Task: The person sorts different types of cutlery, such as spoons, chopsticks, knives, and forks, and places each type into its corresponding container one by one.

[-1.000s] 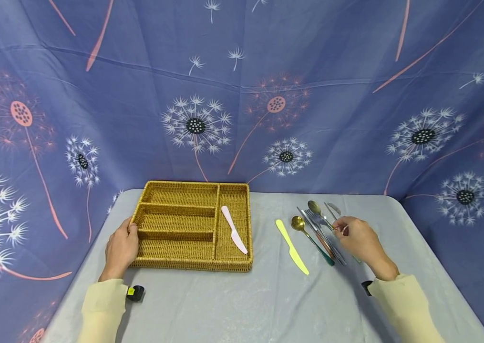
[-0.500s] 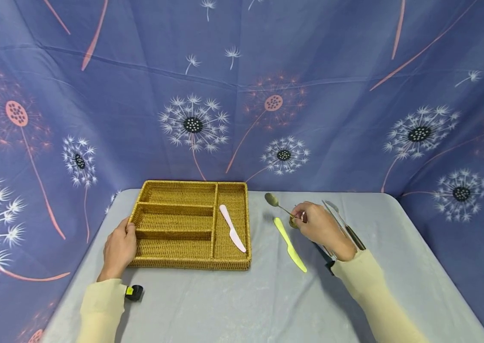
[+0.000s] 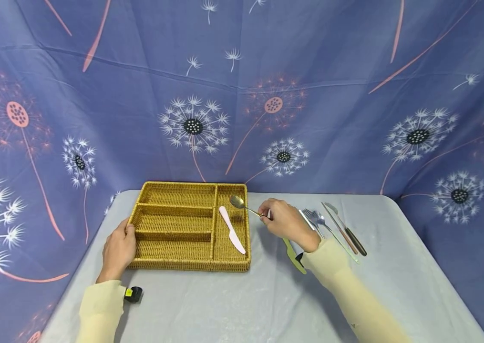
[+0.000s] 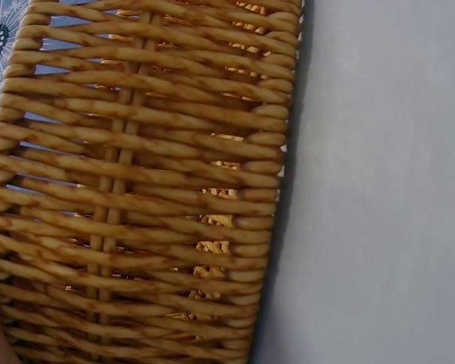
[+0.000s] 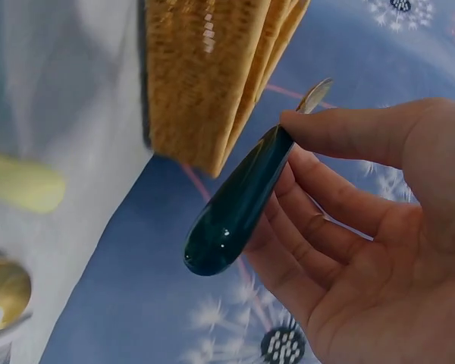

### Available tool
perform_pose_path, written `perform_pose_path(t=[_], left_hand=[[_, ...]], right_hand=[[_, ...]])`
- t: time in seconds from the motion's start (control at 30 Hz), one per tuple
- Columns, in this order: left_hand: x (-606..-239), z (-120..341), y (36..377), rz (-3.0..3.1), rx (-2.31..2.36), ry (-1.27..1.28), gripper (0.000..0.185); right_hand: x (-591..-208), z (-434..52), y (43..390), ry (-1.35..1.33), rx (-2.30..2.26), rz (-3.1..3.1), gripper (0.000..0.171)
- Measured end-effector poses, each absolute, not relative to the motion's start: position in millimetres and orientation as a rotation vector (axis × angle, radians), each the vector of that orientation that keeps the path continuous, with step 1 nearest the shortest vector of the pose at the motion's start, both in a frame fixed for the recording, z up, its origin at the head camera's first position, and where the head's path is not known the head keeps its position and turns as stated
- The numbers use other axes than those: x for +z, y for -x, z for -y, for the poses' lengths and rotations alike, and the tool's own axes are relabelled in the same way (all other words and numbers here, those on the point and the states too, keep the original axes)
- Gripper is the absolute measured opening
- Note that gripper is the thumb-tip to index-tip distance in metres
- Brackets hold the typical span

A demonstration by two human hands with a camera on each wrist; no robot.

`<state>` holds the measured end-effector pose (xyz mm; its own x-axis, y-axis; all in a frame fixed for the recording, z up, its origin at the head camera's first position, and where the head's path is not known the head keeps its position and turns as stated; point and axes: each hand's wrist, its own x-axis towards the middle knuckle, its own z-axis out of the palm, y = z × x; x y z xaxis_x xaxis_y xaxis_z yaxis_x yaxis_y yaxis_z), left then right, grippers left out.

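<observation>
Woven tray (image 3: 190,224) set toward the left half of the table (image 3: 242,300), its far rim close to the back edge where the cloth backdrop (image 3: 242,85) rises. Bare tabletop open in front of the tray and between tray and the cutlery on the right.

Tray divided into three long compartments stacked on the left and one full-depth compartment on the right. Right compartment containing a pink knife (image 3: 233,230), lying diagonally, blade toward the near side. Left compartments showing only weave.

Left hand (image 3: 119,247) resting against the tray's left wall, fingers curled over the rim and gripping it; left wrist view filled by the weave (image 4: 144,189) and the table beside it.

Right hand (image 3: 286,223) pinching a spoon (image 3: 242,204) by its dark green handle (image 5: 239,201), thumb on top, fingers beneath. Spoon held above the tray's right compartment, near the far end. Long axis roughly left to right, bowl pointing left and slightly away, handle end toward the palm.

Yellow-green knife (image 3: 294,257) on the table partly under the right forearm. Forks and knives (image 3: 336,226) grouped further right, lying side by side, handles toward the near edge.
</observation>
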<state>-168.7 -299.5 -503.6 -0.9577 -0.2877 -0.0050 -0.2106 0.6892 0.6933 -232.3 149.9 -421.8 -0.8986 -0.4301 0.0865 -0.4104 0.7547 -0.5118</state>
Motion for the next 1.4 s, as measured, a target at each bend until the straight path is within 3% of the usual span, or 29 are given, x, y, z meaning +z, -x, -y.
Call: perform_pose_path(t=[0.83,1.03,1.4], left_hand=[[-504.2,303.1,166.8,2.770,-1.111,-0.444,0.065],[-505.5,300.2,167.4,2.782,-1.133,-0.444,0.065],[-507.4,300.3,169.9,2.775,-1.128,-0.407,0.066]], right_hand=[[-419.6,-31.5,246.4,1.191,-0.571,-2.778,0.015],[-417.4,-9.9,250.9,1.202,-0.515,-2.716,0.037],[-414.4,34.0,260.5,1.255,-0.377,-2.664,0.057]])
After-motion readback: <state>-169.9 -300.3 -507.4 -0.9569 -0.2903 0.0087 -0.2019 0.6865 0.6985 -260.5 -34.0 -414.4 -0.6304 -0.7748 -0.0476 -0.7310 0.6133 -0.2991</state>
